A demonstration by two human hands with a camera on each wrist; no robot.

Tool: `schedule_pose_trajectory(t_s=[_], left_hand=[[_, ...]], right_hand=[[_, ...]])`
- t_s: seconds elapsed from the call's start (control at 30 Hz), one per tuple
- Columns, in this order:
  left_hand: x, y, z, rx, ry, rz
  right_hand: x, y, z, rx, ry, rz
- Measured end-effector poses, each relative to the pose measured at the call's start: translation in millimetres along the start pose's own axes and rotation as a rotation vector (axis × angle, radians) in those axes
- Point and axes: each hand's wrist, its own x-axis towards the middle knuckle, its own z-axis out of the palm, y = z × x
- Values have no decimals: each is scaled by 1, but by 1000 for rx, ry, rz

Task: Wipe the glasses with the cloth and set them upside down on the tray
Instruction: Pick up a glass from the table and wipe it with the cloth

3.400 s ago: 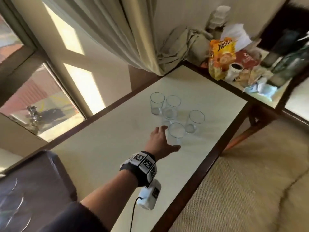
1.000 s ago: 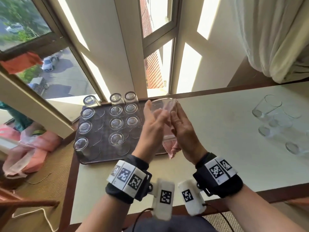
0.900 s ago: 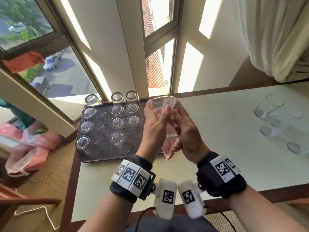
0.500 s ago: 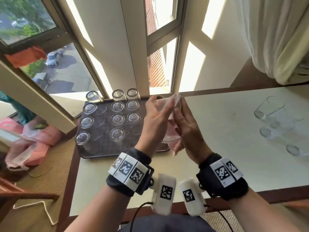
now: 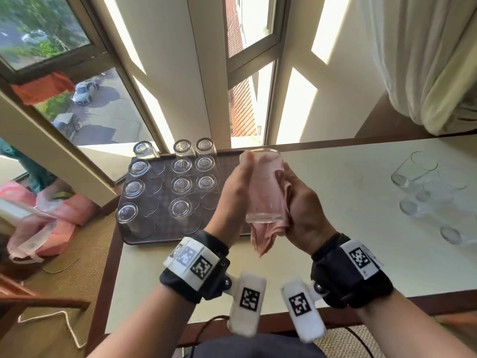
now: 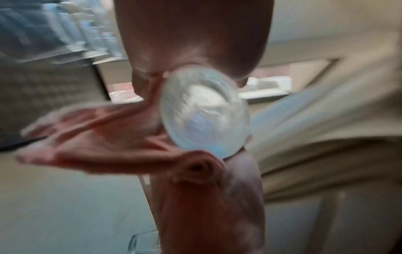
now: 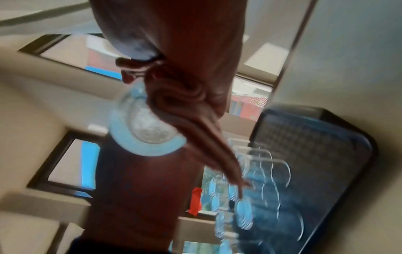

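A clear glass is held upright above the table, by the tray's right edge. My left hand grips its left side. My right hand presses a pink cloth round its right side and base; the loose end hangs below. In the blurred left wrist view the glass base faces the camera with the cloth beside it. The right wrist view shows the glass base and the cloth too. The dark brown tray holds several upside-down glasses.
Several upright glasses stand together on the cream table at the far right. Windows and a wall rise behind the table's back edge. A curtain hangs at the upper right. Pink bags lie on the floor at left.
3.4 s ago my left hand reached for the upright glasses alone. Now both hands hold one glass by the tray. Over the last second the cloth has spread further round the glass.
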Motion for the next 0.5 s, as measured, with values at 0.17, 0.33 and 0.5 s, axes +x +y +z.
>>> schedule_pose_trajectory(t_s=[0.17,0.33,0.5], left_hand=[[4,0,-7,165,61,17],[-5,-1,5,136,83,59],[5,13,-5,149,-65,-25]], right_hand=[[-2,-3,-2,-83,98,1],[-1,6,6,-175,60,-67],[-12,-3,-4,196,14,105]])
